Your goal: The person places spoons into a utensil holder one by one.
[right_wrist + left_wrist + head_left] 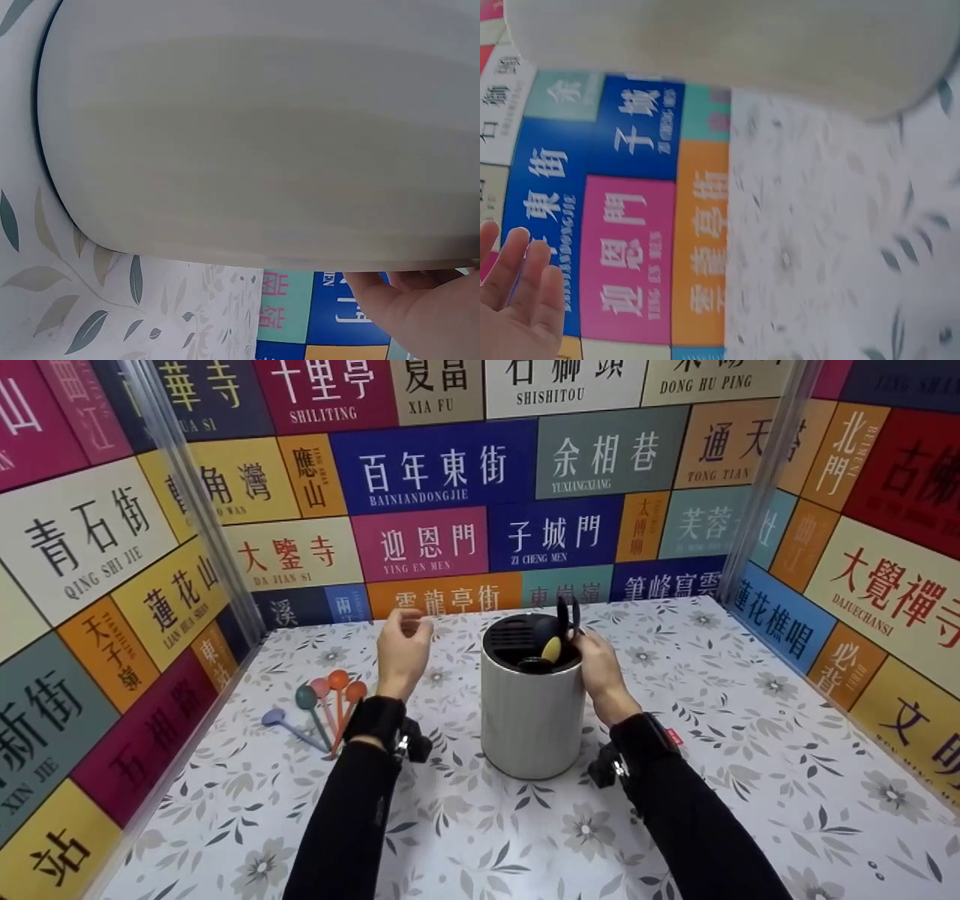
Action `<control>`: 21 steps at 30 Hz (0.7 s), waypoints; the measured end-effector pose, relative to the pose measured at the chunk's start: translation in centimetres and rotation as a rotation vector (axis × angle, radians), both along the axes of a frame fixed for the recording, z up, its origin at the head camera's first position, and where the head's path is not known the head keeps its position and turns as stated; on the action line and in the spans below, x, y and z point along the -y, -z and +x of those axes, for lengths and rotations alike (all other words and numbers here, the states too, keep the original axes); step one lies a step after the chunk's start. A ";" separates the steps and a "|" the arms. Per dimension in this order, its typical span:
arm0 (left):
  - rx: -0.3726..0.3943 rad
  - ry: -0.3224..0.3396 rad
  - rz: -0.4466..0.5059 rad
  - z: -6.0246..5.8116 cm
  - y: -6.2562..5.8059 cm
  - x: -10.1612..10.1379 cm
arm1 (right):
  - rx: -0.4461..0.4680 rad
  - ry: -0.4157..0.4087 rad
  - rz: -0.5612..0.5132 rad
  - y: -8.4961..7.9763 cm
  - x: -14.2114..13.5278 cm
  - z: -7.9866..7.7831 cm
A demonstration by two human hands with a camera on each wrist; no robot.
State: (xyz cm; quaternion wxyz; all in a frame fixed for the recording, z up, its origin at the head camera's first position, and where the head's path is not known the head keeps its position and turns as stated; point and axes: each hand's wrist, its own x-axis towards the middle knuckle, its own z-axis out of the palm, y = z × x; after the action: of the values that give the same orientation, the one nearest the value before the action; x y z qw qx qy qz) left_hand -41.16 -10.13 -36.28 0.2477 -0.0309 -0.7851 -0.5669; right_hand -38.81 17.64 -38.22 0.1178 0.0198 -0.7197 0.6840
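Note:
A pale, ribbed utensil holder (531, 720) with a black slotted top stands upright on the table. Dark handles (568, 616), a dark rounded head and a yellow rounded head (551, 649) stick up from its opening. My right hand (606, 675) grips the holder's right side near the rim; its fingertips are partly hidden there. In the right wrist view the holder's wall (262, 150) fills most of the picture, with thumb and bent fingers at its edge. My left hand (403, 649) is raised to the left of the holder, fingers loosely bent, holding nothing.
Several small coloured spoons (322, 694), blue, green, pink and orange, lie fanned out left of my left wrist. A floral cloth (450, 840) covers the table. Panels with colourful place-name signs (435, 465) enclose the back and both sides.

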 end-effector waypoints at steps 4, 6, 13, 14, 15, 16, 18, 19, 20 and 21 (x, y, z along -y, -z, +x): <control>0.067 -0.081 -0.082 -0.5 1.3 2.1 | 0.005 -0.002 0.013 -0.2 0.0 0.1; 0.118 -0.107 -0.145 -0.5 1.9 3.2 | 0.003 -0.004 0.014 -0.2 0.1 0.1; 0.354 -0.085 -0.439 -0.1 4.1 6.0 | -0.015 0.008 0.002 0.0 0.0 0.1; 0.372 -0.075 -0.465 0.0 4.4 6.3 | -0.013 0.008 0.001 0.0 0.0 0.1; 0.388 -0.069 -0.490 0.0 4.7 6.7 | -0.011 0.010 0.000 0.0 0.0 0.1; 0.407 -0.061 -0.511 0.1 5.1 7.0 | -0.008 0.009 -0.002 0.0 0.0 0.1; 0.443 -0.046 -0.538 0.3 5.8 7.6 | -0.002 0.012 -0.003 0.0 0.1 0.2; 0.461 -0.040 -0.554 0.4 6.1 7.9 | 0.000 0.014 -0.004 0.0 0.1 0.2; 0.480 -0.036 -0.567 0.5 6.5 8.1 | 0.001 0.016 -0.003 0.0 0.1 0.3; 0.501 -0.032 -0.582 0.5 6.8 8.4 | 0.000 0.019 -0.002 0.0 0.1 0.3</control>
State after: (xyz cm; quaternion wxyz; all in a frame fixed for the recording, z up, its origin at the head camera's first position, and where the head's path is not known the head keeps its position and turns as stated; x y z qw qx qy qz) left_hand -40.64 -18.51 -43.07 0.0378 0.0518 -0.9497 -0.3064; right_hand -38.52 17.53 -38.22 0.1242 0.0130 -0.7193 0.6834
